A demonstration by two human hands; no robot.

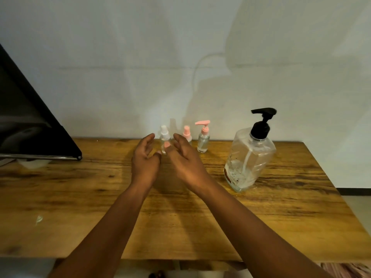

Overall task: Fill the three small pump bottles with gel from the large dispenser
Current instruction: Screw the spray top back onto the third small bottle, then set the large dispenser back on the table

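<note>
Wooden table (80, 197), wall behind. Three small pump bottles in a row at the back edge: white-capped bottle (164, 139), pink-capped bottle (186, 133), pink-pump bottle (203, 139). Left hand (145, 159) and right hand (183, 157) both spread, fingers loose, flanking the white-capped one (contact unclear). Large dispenser (250, 155) stands well right of the hands.

Dim warm light, soft shadows on the wall (180, 57), wide-angle edge bending, slight blur.
</note>
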